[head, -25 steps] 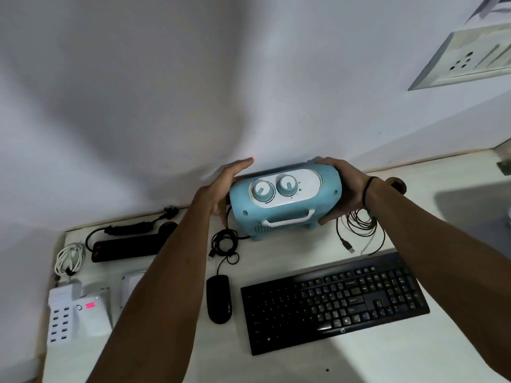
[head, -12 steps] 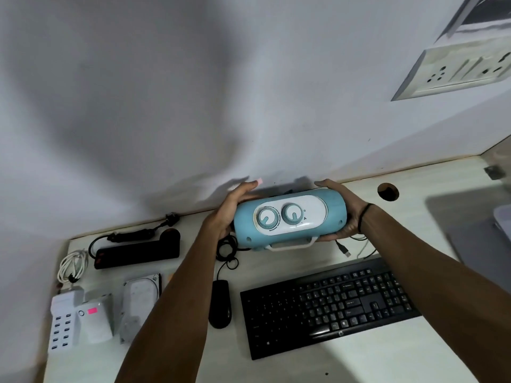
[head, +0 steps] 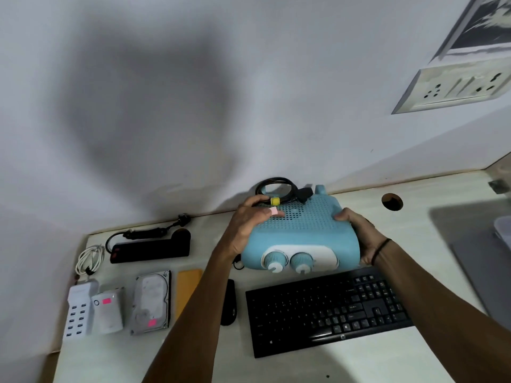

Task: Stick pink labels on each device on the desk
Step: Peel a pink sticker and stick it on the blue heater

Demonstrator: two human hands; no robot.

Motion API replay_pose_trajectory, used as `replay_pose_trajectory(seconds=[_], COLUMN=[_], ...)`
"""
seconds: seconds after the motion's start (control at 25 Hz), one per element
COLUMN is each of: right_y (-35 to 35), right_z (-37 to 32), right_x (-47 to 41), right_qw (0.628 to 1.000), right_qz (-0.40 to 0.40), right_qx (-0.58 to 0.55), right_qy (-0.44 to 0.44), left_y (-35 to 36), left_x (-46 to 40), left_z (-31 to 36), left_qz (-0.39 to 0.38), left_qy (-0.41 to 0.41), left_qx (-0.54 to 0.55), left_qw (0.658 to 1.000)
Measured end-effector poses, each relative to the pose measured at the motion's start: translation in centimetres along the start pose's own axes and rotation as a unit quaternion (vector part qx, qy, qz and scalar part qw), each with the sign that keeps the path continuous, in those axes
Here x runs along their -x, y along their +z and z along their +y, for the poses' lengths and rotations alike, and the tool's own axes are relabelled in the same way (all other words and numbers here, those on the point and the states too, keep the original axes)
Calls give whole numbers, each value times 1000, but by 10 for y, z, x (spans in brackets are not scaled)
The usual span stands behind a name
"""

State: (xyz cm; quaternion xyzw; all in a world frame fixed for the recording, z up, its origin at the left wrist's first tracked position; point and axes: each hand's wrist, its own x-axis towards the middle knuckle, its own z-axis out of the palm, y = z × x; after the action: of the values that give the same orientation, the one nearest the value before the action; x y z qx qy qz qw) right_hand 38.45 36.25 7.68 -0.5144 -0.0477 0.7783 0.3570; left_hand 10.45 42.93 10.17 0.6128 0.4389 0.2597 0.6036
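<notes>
I hold a light-blue heater [head: 304, 230] above the desk, tipped so its perforated back faces up and its two dials point toward me. My left hand [head: 250, 225] grips its left end, with a small pink label [head: 273, 211] stuck on a fingertip over the grille. My right hand [head: 356, 230] grips the right end. The heater's black cable coil [head: 279, 189] with a yellow tie sits on top. A white power bank [head: 107, 310] and a hard drive [head: 152, 302] each carry a pink label.
A black keyboard [head: 326, 310] and black mouse [head: 229, 302] lie below the heater. At the left are a black power strip [head: 150, 248], a white cable, a white multi-port charger [head: 78, 310] and a yellow case [head: 186, 288]. The desk [head: 414, 217] has a cable hole.
The heater has been lifted and tipped forward: its dials now face me and its back faces up. My left hand moved onto the back grille with the pink label.
</notes>
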Motion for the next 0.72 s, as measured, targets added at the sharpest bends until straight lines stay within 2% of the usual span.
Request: replay_pose_trajectory(seconds=[0.16, 0.28, 0.52, 0.72], right_y=[6, 17, 38, 64], right_z=[12, 14, 8, 25], right_x=[21, 41, 83, 108], right_qw=[998, 992, 968, 945], right_qz=[-50, -84, -121, -152], right_qx=[-31, -15, 29, 19], right_qy=[-38, -89, -217, -289], left_y=[5, 8, 5, 5], left_x=[27, 50, 93, 125], left_z=[16, 29, 77, 100], left_qz=[-16, 9, 28, 55], left_qy=[129, 194, 236, 252], left_qx=[-114, -146, -111, -193], left_qw=[985, 970, 965, 947])
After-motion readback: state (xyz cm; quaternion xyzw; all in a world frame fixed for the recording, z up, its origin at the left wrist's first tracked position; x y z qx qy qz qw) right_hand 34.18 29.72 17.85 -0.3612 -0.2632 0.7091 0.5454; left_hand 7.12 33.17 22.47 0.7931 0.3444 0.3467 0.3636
